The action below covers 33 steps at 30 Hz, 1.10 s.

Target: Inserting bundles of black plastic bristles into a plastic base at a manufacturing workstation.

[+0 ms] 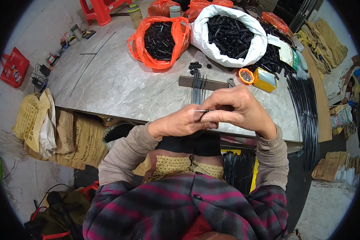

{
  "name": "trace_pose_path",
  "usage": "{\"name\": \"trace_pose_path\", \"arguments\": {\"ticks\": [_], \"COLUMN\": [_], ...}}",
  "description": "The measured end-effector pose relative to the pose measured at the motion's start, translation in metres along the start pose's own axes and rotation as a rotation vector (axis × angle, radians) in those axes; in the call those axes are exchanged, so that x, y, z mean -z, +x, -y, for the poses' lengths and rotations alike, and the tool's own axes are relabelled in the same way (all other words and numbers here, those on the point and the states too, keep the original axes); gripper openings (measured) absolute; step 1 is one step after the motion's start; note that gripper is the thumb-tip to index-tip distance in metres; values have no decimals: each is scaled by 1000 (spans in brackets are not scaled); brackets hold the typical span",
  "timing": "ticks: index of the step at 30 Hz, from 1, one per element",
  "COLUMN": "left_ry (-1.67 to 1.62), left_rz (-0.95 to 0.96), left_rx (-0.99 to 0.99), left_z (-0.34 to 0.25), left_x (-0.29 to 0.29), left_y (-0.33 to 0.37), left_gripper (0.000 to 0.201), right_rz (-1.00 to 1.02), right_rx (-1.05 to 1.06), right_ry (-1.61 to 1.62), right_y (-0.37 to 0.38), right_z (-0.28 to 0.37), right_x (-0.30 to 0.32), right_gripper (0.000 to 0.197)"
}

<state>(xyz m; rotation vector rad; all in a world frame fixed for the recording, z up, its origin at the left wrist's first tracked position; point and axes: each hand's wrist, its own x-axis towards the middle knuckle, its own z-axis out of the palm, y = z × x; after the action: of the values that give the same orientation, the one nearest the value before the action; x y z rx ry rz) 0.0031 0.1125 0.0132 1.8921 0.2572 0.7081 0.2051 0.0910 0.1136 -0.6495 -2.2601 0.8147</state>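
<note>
Where both hands meet at frame centre, we find a thin rod (194, 111) with a dark fitting (205, 112), pinched by the right hand (238, 105); the left hand (180, 122) is curled, its hold unclear. We judge it light, stiff, best taken by the fitting. Upper centre, a red bag (180, 35) and white sack (199, 34) contain black tubes (230, 40).

Ribbed taupe sleeves (122, 156); a black, grey and magenta plaid garment (156, 208) with dark round buttons (198, 197); red cloth (197, 227) beneath.
</note>
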Motion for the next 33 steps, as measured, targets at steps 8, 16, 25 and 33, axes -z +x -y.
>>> {"name": "trace_pose_path", "arguments": {"ticks": [8, 16, 25, 33], "left_ry": [296, 510, 491, 544], "left_rz": [-2, -49, 48, 49], "left_rx": [8, -24, -43, -93], "left_z": [52, 75, 67, 77], "left_x": [-14, -23, -14, -10], "left_y": [-32, -48, -46, -41], "left_gripper": [40, 27, 24, 21], "right_rz": [-63, -21, 132, -119], "right_rx": [-54, -8, -20, -557], "right_ry": [-1, -100, 68, 305], "right_y": [-3, 1, 0, -15], "right_z": [10, 14, -3, -87], "right_x": [-5, -5, 11, 4], "right_gripper": [12, 12, 37, 21]}}
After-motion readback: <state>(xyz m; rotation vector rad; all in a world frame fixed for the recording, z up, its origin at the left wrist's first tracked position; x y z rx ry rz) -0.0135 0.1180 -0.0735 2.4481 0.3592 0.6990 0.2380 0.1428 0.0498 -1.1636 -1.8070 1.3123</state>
